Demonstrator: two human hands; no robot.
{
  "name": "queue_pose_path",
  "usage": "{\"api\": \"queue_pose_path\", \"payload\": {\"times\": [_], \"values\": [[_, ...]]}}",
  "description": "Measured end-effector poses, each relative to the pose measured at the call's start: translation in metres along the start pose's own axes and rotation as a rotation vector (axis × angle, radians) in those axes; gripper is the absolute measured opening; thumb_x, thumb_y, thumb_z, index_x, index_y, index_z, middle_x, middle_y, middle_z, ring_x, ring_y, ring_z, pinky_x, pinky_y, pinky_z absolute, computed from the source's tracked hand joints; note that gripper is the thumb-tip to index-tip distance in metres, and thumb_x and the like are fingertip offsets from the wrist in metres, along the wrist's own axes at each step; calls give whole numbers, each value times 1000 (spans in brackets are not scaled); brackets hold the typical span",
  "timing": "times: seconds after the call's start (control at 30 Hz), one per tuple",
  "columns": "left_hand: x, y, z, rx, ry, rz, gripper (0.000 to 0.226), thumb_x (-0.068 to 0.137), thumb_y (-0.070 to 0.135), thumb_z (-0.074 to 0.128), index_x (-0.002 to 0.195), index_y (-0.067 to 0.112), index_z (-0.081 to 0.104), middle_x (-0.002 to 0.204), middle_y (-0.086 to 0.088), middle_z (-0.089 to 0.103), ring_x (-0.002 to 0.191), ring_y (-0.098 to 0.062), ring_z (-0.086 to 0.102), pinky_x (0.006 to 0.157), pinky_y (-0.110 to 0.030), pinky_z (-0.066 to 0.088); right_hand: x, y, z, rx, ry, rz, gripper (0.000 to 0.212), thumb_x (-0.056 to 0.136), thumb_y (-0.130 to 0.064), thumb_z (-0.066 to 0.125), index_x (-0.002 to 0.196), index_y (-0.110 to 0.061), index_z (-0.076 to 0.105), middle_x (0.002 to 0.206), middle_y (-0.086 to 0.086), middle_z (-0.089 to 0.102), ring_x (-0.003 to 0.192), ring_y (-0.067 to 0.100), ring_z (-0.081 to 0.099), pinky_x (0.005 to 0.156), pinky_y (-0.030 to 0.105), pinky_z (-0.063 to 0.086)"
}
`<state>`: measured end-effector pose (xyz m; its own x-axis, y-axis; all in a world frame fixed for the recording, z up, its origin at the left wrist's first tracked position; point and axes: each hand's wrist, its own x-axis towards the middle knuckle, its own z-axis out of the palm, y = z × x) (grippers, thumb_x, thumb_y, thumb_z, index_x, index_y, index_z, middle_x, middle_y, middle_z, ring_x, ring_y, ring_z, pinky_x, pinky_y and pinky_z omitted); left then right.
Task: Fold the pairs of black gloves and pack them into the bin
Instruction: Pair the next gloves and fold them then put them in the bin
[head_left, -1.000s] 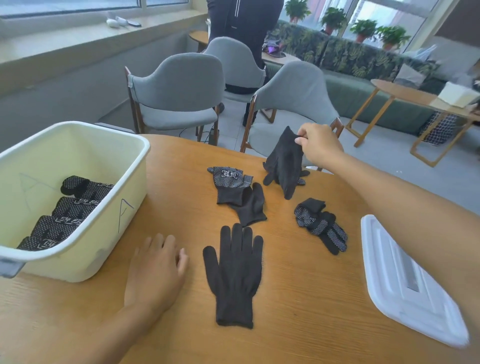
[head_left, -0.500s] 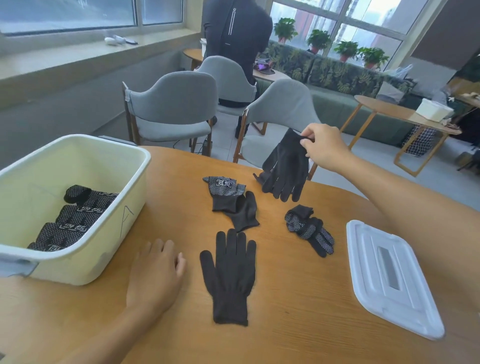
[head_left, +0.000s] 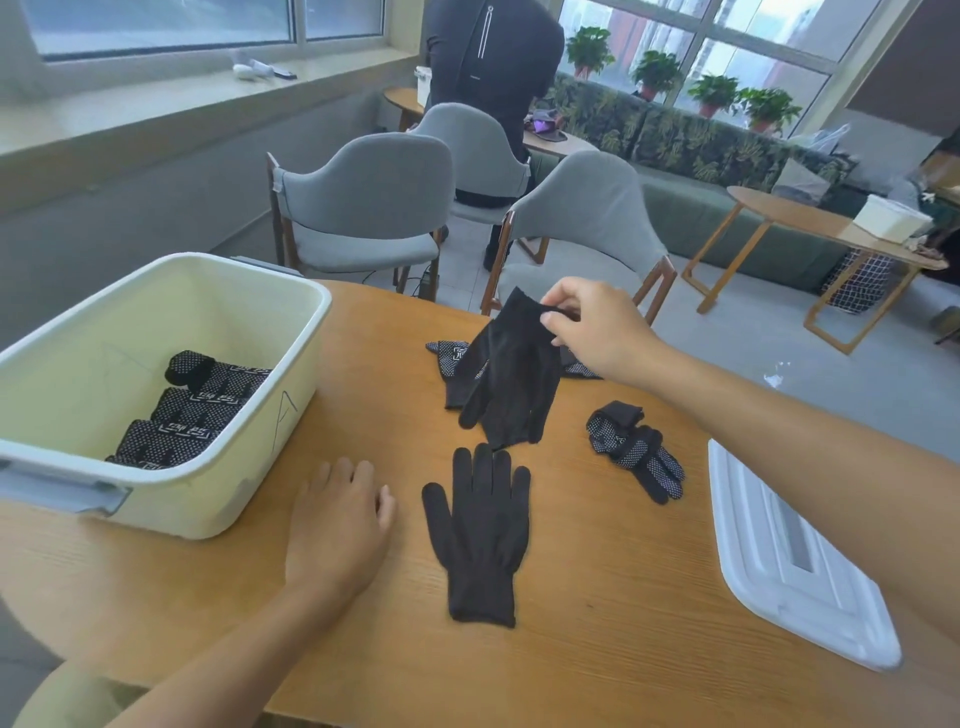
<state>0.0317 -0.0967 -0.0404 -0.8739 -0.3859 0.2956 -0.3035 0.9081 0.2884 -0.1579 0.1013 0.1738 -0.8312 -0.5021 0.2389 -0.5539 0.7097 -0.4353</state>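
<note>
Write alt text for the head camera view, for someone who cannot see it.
A person's right hand pinches the cuff of a black glove, dangling it above a wooden table; the left hand rests flat beside another glove lying flat. A cream bin at left holds folded gloves.

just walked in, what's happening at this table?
A person is packing black gloves. The right hand pinches a plain black knit glove by its cuff, dangling it above the round wooden table. The left hand rests flat beside another black glove lying flat. Folded dotted pairs already sit in the cream plastic bin; one bundled dotted pair waits on the table.
</note>
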Motion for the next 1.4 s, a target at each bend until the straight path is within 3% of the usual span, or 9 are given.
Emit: {"api": "queue_pose_path", "payload": {"times": [0.17, 0.37, 0.53, 0.6, 0.7, 0.93, 1.07, 1.2, 1.4], "values": [[0, -1, 1, 21, -6, 0, 24, 93, 33, 51, 74, 23, 40, 74, 3, 41, 75, -22, 42, 67, -38, 39, -5, -7, 10, -12, -41, -9, 8, 96, -22, 57, 100, -24, 64, 98, -6, 70, 80, 9, 68, 76, 27, 51], [0, -1, 1, 30, 2, 1, 25, 94, 33, 51, 74, 23, 40, 74, 4, 40, 74, -20, 39, 66, -36, 37, -11, -8, 11, -23, 18, -44, 11, 96, -20, 58, 103, -18, 66, 93, -8, 66, 86, 8, 62, 73, 18, 45], [0, -1, 2, 21, 0, 4, 26, 93, 33, 51, 74, 23, 39, 74, 3, 41, 74, -21, 41, 65, -36, 36, -48, -2, 34, 34, -46, -71, 7, 95, -18, 60, 99, -20, 64, 88, -10, 68, 70, -1, 57, 67, 16, 42], [-1, -1, 2, 16, 1, 6, 25, 94, 33, 51, 74, 22, 39, 74, 3, 42, 75, -22, 41, 65, -37, 37, -70, 5, 47, 47, -89, -73, 6, 94, -20, 60, 95, -26, 62, 84, -11, 68, 66, 3, 56, 66, 25, 45], [0, -2, 2, 21, 1, 6, 24, 93, 34, 51, 75, 21, 41, 75, 1, 44, 76, -24, 43, 66, -38, 39, -106, 13, 69, 1, -126, -112, 8, 94, -23, 57, 99, -28, 61, 90, -10, 66, 82, 10, 61, 75, 33, 50], [0, -2, 3, 24, 11, 11, 26, 92, 32, 55, 74, 22, 39, 76, -3, 48, 77, -28, 46, 66, -39, 38, -188, 23, 128, -127, -37, -308, 22, 91, -18, 63, 113, -18, 63, 117, -9, 62, 112, 10, 57, 89, 25, 50], [0, -1, 3, 26, 10, 11, 25, 92, 32, 54, 74, 21, 42, 76, -3, 49, 76, -27, 47, 66, -39, 39, -199, 28, 145, -256, -27, -398, 33, 88, -21, 67, 120, -17, 66, 126, -6, 62, 116, 14, 56, 95, 26, 48], [0, -1, 3, 28, 7, 10, 24, 92, 32, 55, 74, 20, 44, 76, -3, 50, 77, -28, 47, 67, -40, 41, -193, 26, 148, -186, 62, -352, 14, 92, -22, 65, 104, -18, 71, 103, -7, 69, 100, 11, 62, 80, 27, 54], [1, -2, 3, 26, 0, 5, 25, 93, 33, 51, 74, 22, 40, 77, -2, 49, 77, -26, 46, 66, -39, 40, -185, 12, 130, -84, 247, -250, 13, 94, -20, 66, 104, -14, 72, 88, -7, 70, 84, 7, 64, 65, 23, 52]]}}
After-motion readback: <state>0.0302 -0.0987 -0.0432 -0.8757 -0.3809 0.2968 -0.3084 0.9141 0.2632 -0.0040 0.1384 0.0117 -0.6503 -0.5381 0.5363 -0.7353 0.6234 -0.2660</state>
